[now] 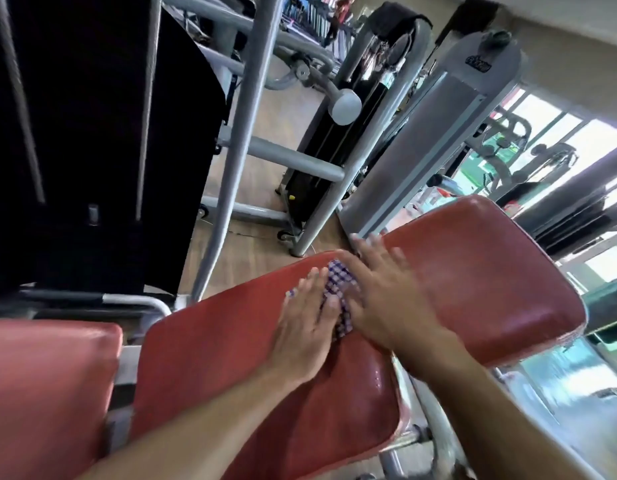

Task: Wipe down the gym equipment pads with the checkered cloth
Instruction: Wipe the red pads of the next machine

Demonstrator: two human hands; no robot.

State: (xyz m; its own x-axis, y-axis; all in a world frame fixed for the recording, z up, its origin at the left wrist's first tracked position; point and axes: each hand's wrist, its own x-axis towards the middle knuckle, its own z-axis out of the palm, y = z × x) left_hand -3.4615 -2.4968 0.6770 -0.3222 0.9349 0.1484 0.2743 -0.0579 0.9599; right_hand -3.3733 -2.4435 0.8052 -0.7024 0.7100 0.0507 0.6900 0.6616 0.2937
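Note:
A blue-and-white checkered cloth [338, 289] lies bunched on the far end of a long red pad [213, 358]. My left hand [307, 323] presses flat on the cloth's left part, fingers spread. Flat over the cloth's right side rests my right hand [386, 289], its fingertips reaching the gap before a second red pad [490, 271] on the right. A third red pad [47, 393] sits at the lower left. Most of the cloth is hidden under both hands. The view is blurred by motion.
A black weight stack [92, 133] rises at the left behind grey frame tubes [244, 109]. A grey machine column [432, 133] stands behind the right pad. Wooden floor [251, 244] shows between them. Bright windows are at the right; a person stands far off at the top.

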